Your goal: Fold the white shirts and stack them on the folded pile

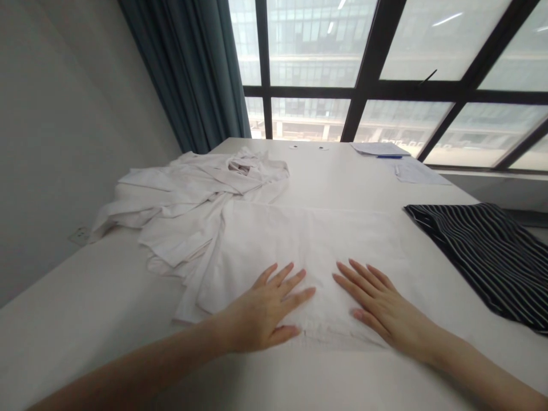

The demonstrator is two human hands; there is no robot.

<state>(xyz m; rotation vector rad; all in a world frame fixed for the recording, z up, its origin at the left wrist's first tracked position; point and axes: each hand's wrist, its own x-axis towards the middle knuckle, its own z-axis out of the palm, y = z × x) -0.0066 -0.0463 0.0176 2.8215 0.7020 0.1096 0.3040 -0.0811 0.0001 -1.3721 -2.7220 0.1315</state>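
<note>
A white cloth garment (317,240) lies spread on the white table, its near edge slightly wrinkled. My left hand (263,311) rests on the near left part of this cloth, palm down with fingers spread. Flat on the right part lies my right hand (381,305), fingers stretched out and a little apart. Neither hand grips anything. To the left, the fabric runs up against a rumpled heap of white garments (205,182); where one piece ends and another begins is hard to tell.
Black fabric with white stripes (483,251) lies along the table's right edge. Toward the far right are papers (379,149) and a blue pen (389,157). Two small holes show at the table's (317,171) far edge, before the windows. A blue curtain (201,74) hangs behind at left.
</note>
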